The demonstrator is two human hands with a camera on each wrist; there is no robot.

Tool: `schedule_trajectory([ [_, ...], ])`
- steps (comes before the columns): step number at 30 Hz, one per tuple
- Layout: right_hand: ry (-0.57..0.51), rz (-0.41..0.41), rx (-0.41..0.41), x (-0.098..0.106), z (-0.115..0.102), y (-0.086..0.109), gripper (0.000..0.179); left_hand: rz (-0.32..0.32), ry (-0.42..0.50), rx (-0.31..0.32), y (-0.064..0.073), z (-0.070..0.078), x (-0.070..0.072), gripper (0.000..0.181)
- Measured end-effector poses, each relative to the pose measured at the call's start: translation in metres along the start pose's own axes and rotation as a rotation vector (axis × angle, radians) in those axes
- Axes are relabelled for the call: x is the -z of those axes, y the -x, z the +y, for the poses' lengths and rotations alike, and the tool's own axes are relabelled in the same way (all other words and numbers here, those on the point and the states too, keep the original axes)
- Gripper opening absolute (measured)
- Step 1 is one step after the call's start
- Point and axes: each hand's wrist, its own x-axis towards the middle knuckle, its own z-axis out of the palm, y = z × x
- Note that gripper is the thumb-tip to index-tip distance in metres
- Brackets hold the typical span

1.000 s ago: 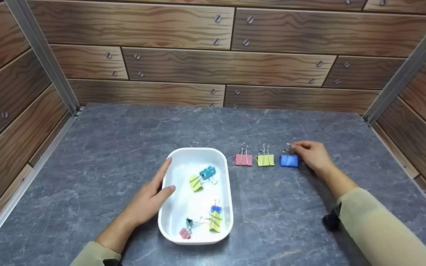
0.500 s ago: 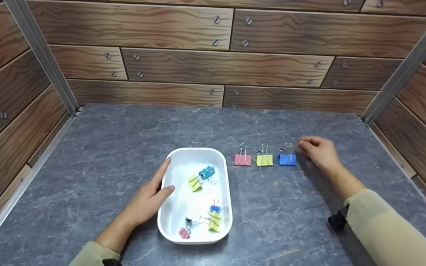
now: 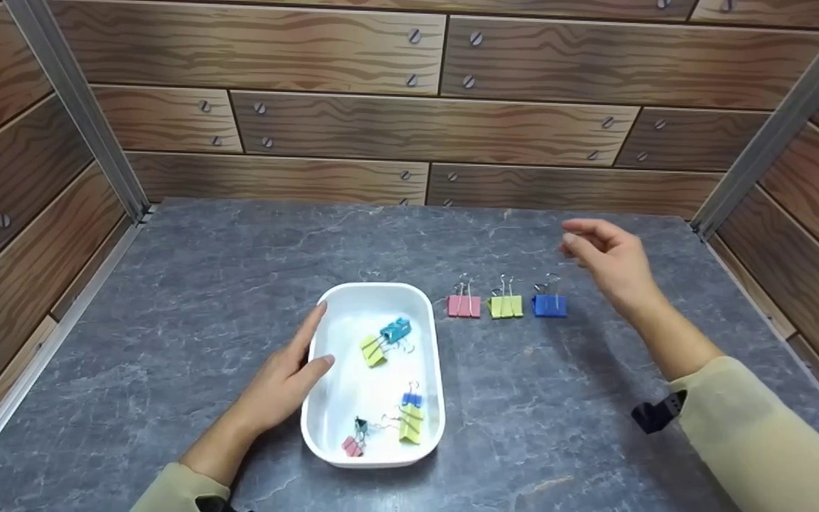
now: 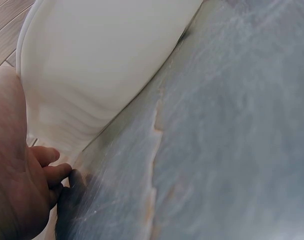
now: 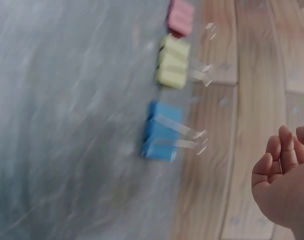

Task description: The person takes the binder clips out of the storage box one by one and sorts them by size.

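Observation:
My left hand (image 3: 276, 391) rests along the left side of a white tray (image 3: 440, 384), its index finger and thumb reaching onto the rim. In the left wrist view, other fingers (image 4: 55, 172) lie low beside the tray's outer wall. Three binder clips stand in a row right of the tray: pink (image 3: 464, 306), yellow-green (image 3: 506, 307) and blue (image 3: 549, 306), wire handles pointing up. Raised behind and right of the blue clip, my right hand (image 3: 612, 267) has loosely bent fingers and holds nothing. The right wrist view shows it apart from the blue clip (image 5: 164, 132).
Inside the tray lie several more binder clips, among them a teal one (image 3: 396, 330), yellow-green ones (image 3: 374, 352), a small blue one (image 3: 411, 400) and a small pink one (image 3: 352, 446). Wood-patterned walls (image 3: 338, 128) enclose the grey marbled table (image 3: 239, 263).
My right hand has let go of the blue clip's handle and moved up and away to the right, its fingers loosening. The left hand and the tray stay in place.

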Motion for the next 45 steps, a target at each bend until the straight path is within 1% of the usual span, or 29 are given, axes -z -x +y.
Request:
schedule_trajectory([
  [5,-0.084,-0.063,0.049,-0.023,-0.027,0.007,0.022,0.012,-0.015,-0.005,0.001,-0.001,0.0,0.075],
  [8,-0.092,-0.136,0.073,-0.036,-0.039,0.013,0.024,0.015,-0.017,-0.007,0.001,-0.001,0.0,0.075],
  [11,-0.074,-0.234,0.102,-0.048,-0.049,0.018,0.025,0.013,-0.02,-0.006,0.0,-0.001,0.0,0.075],
  [15,-0.076,-0.406,0.133,-0.065,-0.061,0.026,0.026,0.01,-0.024,-0.003,-0.001,-0.001,0.0,0.075],
  [20,-0.101,-0.692,0.159,-0.09,-0.071,0.038,0.028,0.012,-0.019,0.002,0.0,-0.001,-0.001,0.075],
  [22,-0.086,-0.789,0.172,-0.101,-0.074,0.042,0.028,0.013,-0.019,0.003,0.001,-0.001,-0.001,0.075],
  [24,-0.062,-0.865,0.186,-0.111,-0.076,0.047,0.028,0.013,-0.017,0.005,0.001,-0.002,0.0,0.075],
  [27,-0.026,-0.953,0.196,-0.125,-0.078,0.053,0.028,0.012,-0.018,0.004,0.002,-0.002,0.0,0.074],
  [32,0.012,-1.056,0.205,-0.145,-0.078,0.061,0.027,0.014,-0.02,-0.003,0.001,-0.002,-0.001,0.074],
  [39,0.09,-1.131,0.266,-0.161,-0.071,0.068,0.027,0.015,-0.03,0.007,0.001,-0.002,-0.001,0.075],
  [42,0.112,-1.162,0.31,-0.166,-0.068,0.069,0.027,0.013,-0.028,0.007,0.001,-0.002,0.0,0.075],
  [45,0.154,-1.168,0.391,-0.171,-0.065,0.07,0.027,0.006,-0.025,0.013,0.001,-0.002,0.001,0.076],
])
